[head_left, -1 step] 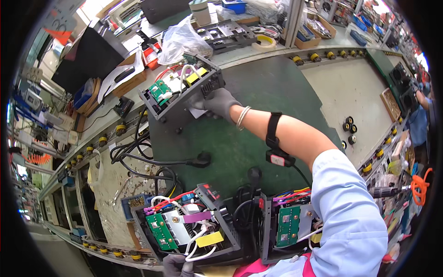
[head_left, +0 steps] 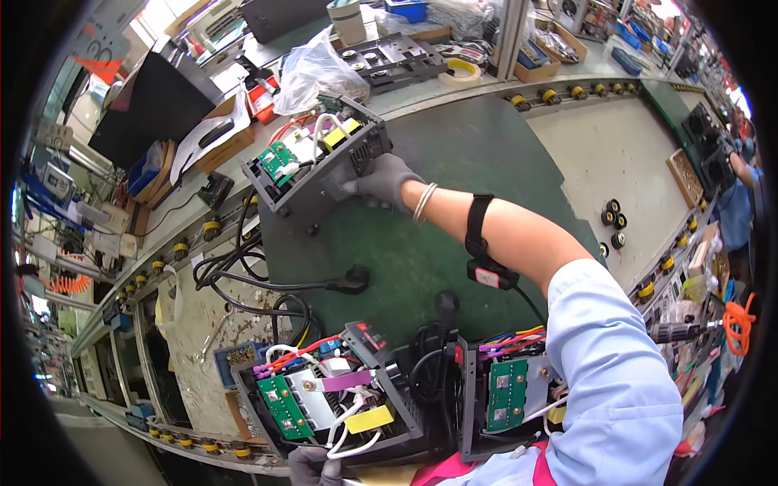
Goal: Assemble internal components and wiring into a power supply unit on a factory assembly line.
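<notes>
At the far side of the green mat point(head_left: 389, 267) stands an open grey metal chassis point(head_left: 332, 166) with a green circuit board, white wires and a yellow label. My right hand point(head_left: 384, 180), in a grey glove, is at its near side wall. The fingers are closed, and whatever is between them is hidden. My left hand point(head_left: 314, 467), also gloved, is curled at the near edge of a second open chassis point(head_left: 409, 421), beside a white wire point(head_left: 354, 450). What its fingers grip is not clear. A third open chassis point(head_left: 468, 405) stands to the right, partly behind my right sleeve.
Black power cables point(head_left: 235, 263) with a plug point(head_left: 354, 280) lie across the mat's left side. Several small black round parts point(head_left: 613, 217) sit at the right. A clear plastic bag point(head_left: 320, 81) and a tape roll point(head_left: 460, 73) lie at the back. A co-worker's arm point(head_left: 739, 172) shows far right.
A small white piece seen under my right fingertips no longer shows. My right hand has shifted slightly left. My left hand and the chassis units stay about where they were.
</notes>
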Demonstrator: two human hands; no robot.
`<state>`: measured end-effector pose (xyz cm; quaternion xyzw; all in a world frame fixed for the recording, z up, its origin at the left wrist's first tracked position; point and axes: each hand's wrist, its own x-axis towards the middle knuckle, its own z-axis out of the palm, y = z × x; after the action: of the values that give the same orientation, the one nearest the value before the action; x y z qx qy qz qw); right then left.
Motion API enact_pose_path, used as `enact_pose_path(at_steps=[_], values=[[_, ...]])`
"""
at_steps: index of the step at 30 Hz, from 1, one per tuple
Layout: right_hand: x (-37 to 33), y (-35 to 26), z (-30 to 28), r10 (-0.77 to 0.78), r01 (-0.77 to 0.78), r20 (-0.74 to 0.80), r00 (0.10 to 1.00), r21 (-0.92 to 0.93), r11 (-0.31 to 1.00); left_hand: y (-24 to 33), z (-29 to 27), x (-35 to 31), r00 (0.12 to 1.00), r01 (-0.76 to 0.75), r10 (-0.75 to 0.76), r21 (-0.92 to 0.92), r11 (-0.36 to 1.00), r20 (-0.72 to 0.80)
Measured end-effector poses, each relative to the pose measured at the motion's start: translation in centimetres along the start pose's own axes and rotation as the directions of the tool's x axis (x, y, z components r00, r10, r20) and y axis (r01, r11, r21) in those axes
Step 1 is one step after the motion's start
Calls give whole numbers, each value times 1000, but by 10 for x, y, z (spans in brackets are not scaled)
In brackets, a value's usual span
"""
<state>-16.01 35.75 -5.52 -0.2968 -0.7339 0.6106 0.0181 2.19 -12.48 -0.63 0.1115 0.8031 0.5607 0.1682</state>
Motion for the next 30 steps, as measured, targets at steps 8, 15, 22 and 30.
enact_pose_path(at_steps=[8,15,22,30], values=[[3,-11,-15,-265,237,369,891,121,964,-6,1,-2,997,74,-76,-97,993,-11],[9,-8,-9,-28,96,277,960,-236,967,5,11,2,997,31,-33,-22,999,-72],[-137,-81,-138,-134,278,250,959,-728,626,10,26,9,987,-125,124,0,992,-100],[-449,-35,-127,-203,420,379,903,-876,237,6,29,15,991,-137,136,-162,977,-13]])
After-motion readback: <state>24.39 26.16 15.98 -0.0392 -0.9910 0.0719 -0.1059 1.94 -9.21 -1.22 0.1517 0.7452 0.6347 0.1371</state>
